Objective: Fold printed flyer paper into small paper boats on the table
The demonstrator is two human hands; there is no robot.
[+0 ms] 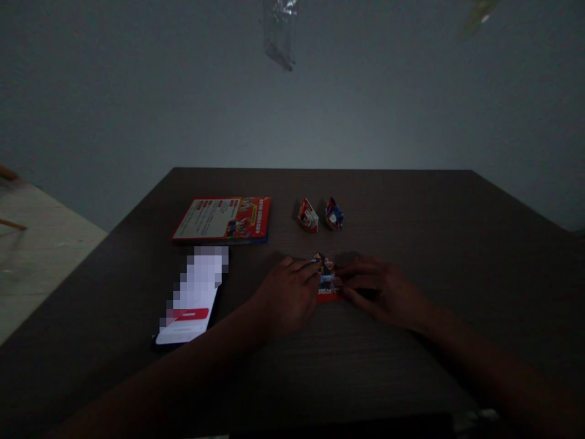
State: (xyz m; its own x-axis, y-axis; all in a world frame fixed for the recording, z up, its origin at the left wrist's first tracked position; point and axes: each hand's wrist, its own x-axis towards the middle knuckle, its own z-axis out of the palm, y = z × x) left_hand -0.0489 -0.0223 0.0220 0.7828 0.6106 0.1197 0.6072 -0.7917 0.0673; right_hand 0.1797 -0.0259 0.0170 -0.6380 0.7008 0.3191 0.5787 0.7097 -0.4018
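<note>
A small piece of folded printed paper point(326, 281), red along its near edge with pictures of people above, lies on the table between my hands. My left hand point(290, 292) is closed at its left side, fingers together over the edge and holding it down. From the right, my right hand point(381, 289) has fingers and thumb closed on the opposite edge. Beyond it stand two small folded paper pieces, a red and white one point(308, 216) and a blue and red one point(334, 215). Both thumbs are partly lost in the dim light.
A stack of printed red leaflets point(201, 221) lies at the back left of the dark wooden table point(411, 207). Nearer, a phone point(189, 305) with a lit, partly blurred screen lies beside my left forearm. A pale wall point(365, 110) rises behind the table.
</note>
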